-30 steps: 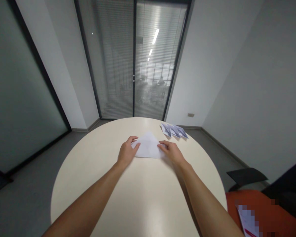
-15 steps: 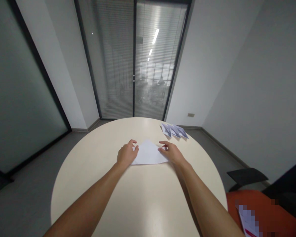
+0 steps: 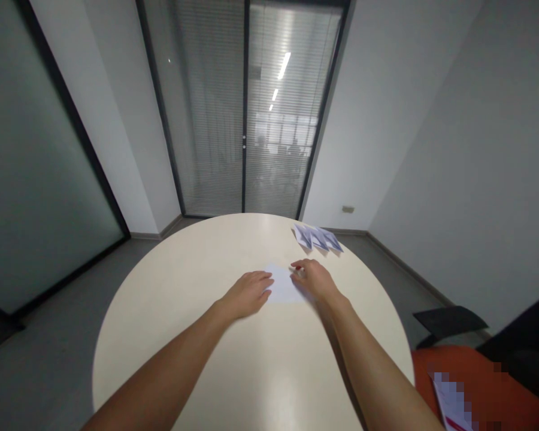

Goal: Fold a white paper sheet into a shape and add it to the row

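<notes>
A white sheet of paper (image 3: 282,290), folded, lies on the round table between my hands. Its left part is covered by my left hand (image 3: 249,293), which rests on it with the fingers stretched out to the right. On the other side, my right hand (image 3: 317,280) has its fingers and thumb curled in at the right edge of the paper, seemingly gripping it. A small red spot shows between those fingers; I cannot make out what it is. The paper's right corner is hidden by this hand.
Several folded paper pieces (image 3: 318,238) stand in a row at the table's (image 3: 179,299) far right edge. To the right is a red chair (image 3: 503,389) with a black armrest (image 3: 451,323) and a printed sheet (image 3: 451,401) on its seat. Glass doors (image 3: 247,120) with blinds are beyond the table.
My left hand has moved right and flattened over the paper, whose left side is now folded inward, so less white shows. The right hand has hardly moved.
</notes>
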Action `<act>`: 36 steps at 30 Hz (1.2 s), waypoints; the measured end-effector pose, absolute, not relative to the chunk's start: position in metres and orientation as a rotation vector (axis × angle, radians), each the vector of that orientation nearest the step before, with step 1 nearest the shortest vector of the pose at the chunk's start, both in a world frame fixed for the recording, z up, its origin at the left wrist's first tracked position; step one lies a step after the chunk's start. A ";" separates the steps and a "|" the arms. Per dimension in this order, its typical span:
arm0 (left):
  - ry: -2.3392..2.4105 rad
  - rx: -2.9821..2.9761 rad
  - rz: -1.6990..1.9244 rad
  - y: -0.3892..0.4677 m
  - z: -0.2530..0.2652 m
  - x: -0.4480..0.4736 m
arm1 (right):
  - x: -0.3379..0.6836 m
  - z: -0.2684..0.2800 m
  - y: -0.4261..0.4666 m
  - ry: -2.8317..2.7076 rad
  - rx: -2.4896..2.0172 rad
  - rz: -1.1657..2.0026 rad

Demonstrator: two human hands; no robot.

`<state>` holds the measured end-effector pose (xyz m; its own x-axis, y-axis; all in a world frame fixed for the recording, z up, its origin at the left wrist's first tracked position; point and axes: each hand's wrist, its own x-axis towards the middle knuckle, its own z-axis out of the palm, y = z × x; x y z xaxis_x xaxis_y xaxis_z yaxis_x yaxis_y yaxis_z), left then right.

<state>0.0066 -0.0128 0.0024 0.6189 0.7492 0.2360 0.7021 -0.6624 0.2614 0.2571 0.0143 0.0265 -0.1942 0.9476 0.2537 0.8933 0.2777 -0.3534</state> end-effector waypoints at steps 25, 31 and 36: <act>0.958 2.757 0.375 -0.026 0.024 0.015 | 0.241 -0.002 0.025 -2.542 -0.915 0.168; 1.010 2.701 0.341 -0.026 0.019 0.013 | 0.248 -0.003 0.025 -2.470 -1.073 0.049; 1.086 2.701 0.345 -0.025 0.018 0.013 | 0.251 -0.001 0.025 -2.446 -1.192 -0.005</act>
<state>0.0125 -0.0249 0.0182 0.7014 0.6994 0.1372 0.6504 -0.7068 0.2781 0.2506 0.0248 -0.0011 -0.5461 0.7525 0.3683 0.7538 0.6331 -0.1758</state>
